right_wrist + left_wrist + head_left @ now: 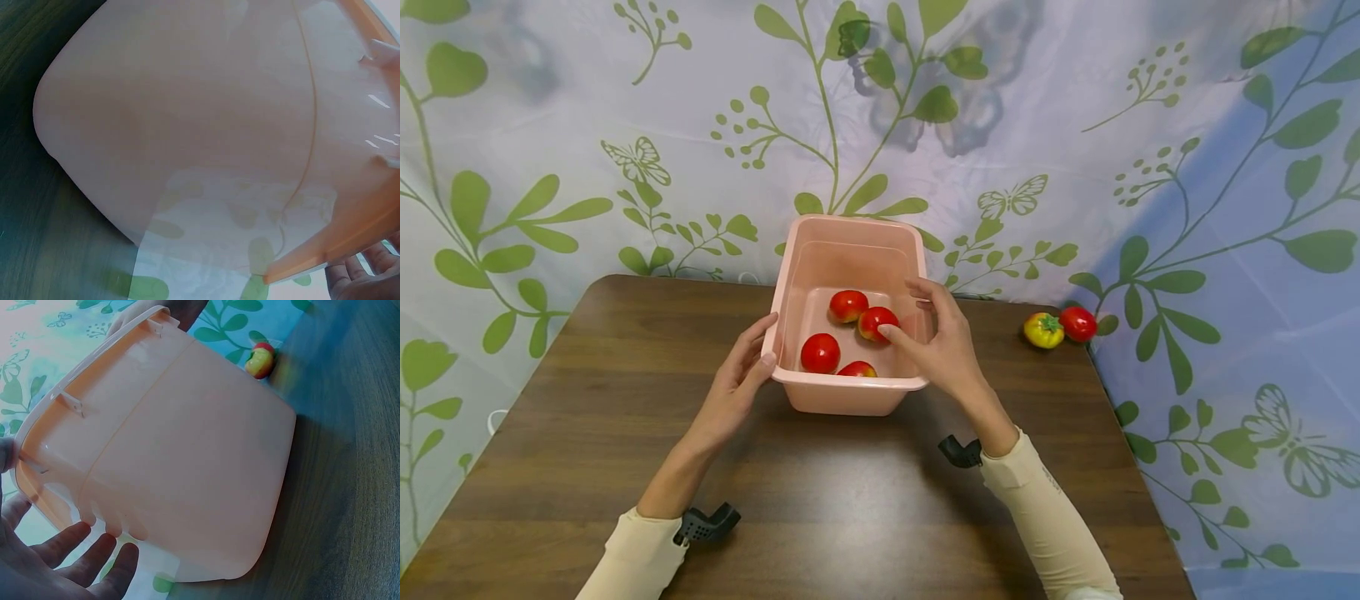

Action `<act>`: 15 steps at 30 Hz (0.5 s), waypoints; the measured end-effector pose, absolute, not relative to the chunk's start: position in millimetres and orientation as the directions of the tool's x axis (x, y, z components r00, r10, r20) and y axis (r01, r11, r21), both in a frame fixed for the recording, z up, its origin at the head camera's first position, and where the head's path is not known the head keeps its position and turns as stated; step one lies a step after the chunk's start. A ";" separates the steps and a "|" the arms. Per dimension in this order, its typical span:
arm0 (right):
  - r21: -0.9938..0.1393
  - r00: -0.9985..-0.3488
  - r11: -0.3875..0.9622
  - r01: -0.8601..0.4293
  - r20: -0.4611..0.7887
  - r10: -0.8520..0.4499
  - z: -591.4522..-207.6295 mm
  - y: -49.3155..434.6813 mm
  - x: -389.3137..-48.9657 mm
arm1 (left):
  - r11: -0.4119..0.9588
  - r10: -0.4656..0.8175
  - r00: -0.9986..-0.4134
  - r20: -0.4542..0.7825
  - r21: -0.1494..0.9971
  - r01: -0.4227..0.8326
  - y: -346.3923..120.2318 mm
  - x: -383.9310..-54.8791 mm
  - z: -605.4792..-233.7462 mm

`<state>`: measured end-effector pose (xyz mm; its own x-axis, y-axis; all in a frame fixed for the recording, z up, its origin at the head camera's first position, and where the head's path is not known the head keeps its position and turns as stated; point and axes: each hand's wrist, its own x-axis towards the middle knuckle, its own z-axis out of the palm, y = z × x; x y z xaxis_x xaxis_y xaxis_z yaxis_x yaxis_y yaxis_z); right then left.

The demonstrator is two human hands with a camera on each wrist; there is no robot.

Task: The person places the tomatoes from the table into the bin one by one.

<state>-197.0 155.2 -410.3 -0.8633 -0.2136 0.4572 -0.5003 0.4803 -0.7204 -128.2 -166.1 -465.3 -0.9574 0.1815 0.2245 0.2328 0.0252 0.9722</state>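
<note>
A pale pink plastic basin [842, 397] stands on the table with several round red fruits [847, 307] inside, some with yellowish patches. My left hand [730, 392] grips its left rim near the front corner, thumb on top of the rim. In the left wrist view, the fingers [84, 553] spread along the outer wall below the rim. Over the basin's right rim is my right hand [951, 342], thumb extended above the inside, its tip overlapping one red fruit [877, 324]. Those fingers are loosely bent, with nothing held between them. The right wrist view mostly shows the basin's outer wall [187, 112].
Toward the table's right back edge, a yellow pepper-like vegetable [1043, 330] with a green top sits beside a glossy red fruit [1078, 324]. A leaf-patterned cloth [685, 125] hangs behind the brown wooden table [842, 508] and along its sides.
</note>
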 end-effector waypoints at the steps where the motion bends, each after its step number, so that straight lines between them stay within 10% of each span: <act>1: -0.718 -0.858 0.476 -0.509 0.467 -0.213 -410.5 155.7 -197.5 | 0.027 0.181 -0.958 0.223 0.973 0.231 -166.0 -128.2 -465.3; 15: -0.732 -0.838 0.478 -0.486 0.545 -0.018 -434.2 225.4 -222.0 | 0.039 0.176 -0.962 0.207 0.975 0.217 -165.4 -128.6 -465.6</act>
